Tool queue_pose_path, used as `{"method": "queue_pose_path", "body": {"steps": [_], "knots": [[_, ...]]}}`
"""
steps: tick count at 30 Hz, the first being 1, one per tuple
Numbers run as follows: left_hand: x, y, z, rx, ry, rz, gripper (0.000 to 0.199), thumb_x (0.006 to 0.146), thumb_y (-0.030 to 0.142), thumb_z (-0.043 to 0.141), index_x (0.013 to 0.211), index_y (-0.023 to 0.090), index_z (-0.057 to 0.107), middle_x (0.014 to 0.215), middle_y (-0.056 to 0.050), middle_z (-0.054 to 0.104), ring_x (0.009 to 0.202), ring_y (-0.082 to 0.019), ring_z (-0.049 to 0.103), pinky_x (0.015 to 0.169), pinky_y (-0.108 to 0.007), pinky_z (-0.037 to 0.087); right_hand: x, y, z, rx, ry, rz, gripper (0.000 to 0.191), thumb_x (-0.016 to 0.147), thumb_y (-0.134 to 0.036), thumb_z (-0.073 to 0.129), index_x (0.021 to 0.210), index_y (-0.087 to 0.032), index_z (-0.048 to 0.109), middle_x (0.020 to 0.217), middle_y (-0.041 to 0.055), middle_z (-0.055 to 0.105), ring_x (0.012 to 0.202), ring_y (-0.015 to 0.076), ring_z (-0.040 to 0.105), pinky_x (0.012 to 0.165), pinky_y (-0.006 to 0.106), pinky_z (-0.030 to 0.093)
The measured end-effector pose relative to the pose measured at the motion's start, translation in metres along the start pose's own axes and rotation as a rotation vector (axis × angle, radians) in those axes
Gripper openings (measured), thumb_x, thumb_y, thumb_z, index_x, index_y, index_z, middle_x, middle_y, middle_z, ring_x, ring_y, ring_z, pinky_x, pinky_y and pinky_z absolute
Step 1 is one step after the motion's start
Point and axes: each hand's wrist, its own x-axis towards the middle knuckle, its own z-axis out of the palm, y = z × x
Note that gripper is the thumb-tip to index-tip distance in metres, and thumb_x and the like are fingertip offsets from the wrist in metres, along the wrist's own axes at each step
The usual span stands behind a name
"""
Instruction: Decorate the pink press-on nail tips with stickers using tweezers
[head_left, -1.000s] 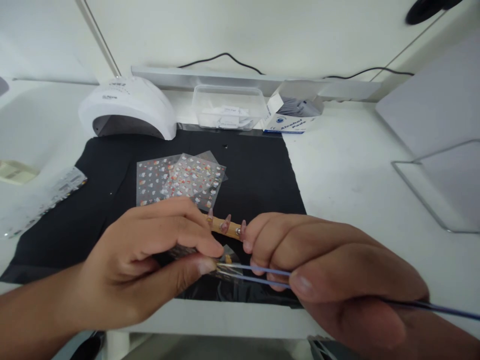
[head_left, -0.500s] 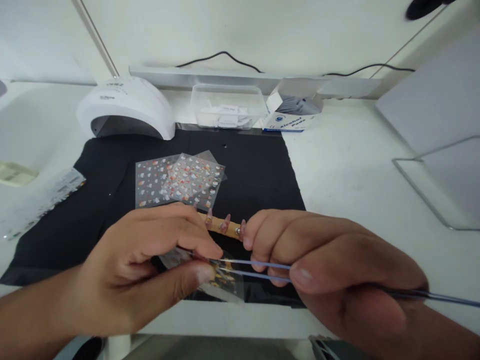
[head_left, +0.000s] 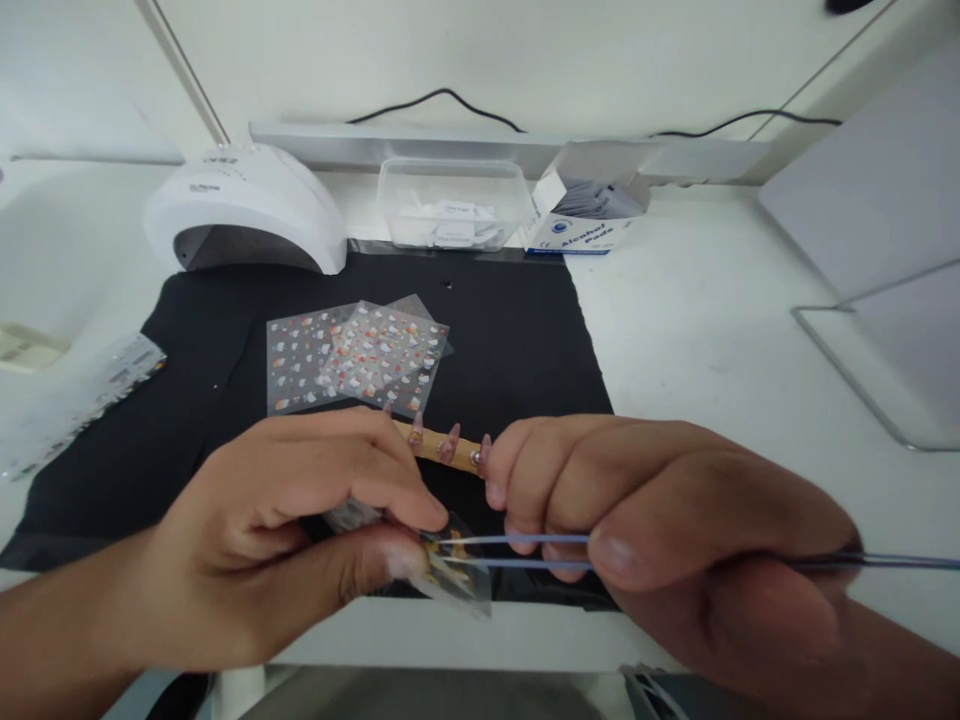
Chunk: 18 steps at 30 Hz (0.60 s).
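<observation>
My left hand (head_left: 285, 540) pinches a small clear plastic bag (head_left: 471, 590) between thumb and index finger. Small gold pieces show inside it near the thumb. In my right hand (head_left: 682, 520) are thin bluish tweezers (head_left: 551, 565), their arms slightly apart and the tips at the bag beside my left fingertips. Whether the tips grip a piece, I cannot tell. Just beyond the tweezers, a wooden stick (head_left: 430, 447) spans the gap between both hands, carrying several pointed pinkish false nails (head_left: 450, 442). Its ends are hidden behind my fingers.
Overlapping sticker sheets (head_left: 360, 355) lie on a black mat (head_left: 517, 340). Behind stand a white nail lamp (head_left: 255, 200), a clear plastic box (head_left: 454, 185) with white packets, and an open alcohol pads box (head_left: 589, 220). A plastic packet (head_left: 90, 400) lies at left, a metal frame (head_left: 847, 385) at right.
The tweezer tips have shifted slightly down at the bag. The bag has turned in my left fingers, so more of its gold pieces show. Both hands keep their hold.
</observation>
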Motion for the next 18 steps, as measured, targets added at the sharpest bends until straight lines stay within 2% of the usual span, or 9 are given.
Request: {"method": "queue_pose_path", "body": {"steps": [7, 11, 18], "knots": [[0.0011, 0.0003, -0.0002, 0.015, -0.010, 0.020, 0.015, 0.084, 0.007, 0.067, 0.097, 0.016, 0.068, 0.075, -0.002, 0.064, 0.067, -0.012, 0.061, 0.067, -0.027, 0.057, 0.0001, 0.0001, -0.0019, 0.022, -0.010, 0.039, 0.024, 0.100, -0.029, 0.051, 0.090, -0.016, 0.069, 0.072, 0.0036, 0.065, 0.069, 0.0167, 0.065, 0.069, 0.040, 0.058], [-0.0002, 0.0012, -0.0016, 0.011, -0.013, 0.024, 0.015, 0.085, 0.007, 0.066, 0.097, 0.016, 0.068, 0.075, -0.002, 0.063, 0.067, -0.013, 0.062, 0.064, -0.026, 0.057, 0.0010, 0.0005, -0.0003, 0.050, 0.016, 0.057, 0.026, 0.100, -0.030, 0.051, 0.092, -0.016, 0.071, 0.070, 0.0038, 0.065, 0.067, 0.0167, 0.064, 0.067, 0.040, 0.058], [0.0014, 0.0014, 0.0012, 0.034, -0.001, 0.023, 0.015, 0.085, 0.008, 0.067, 0.097, 0.017, 0.068, 0.074, -0.002, 0.065, 0.067, -0.013, 0.062, 0.068, -0.029, 0.058, 0.0012, -0.0005, 0.0001, 0.061, 0.009, 0.057, 0.027, 0.101, -0.030, 0.049, 0.091, -0.016, 0.071, 0.069, 0.0039, 0.064, 0.067, 0.0164, 0.064, 0.068, 0.039, 0.058]]}}
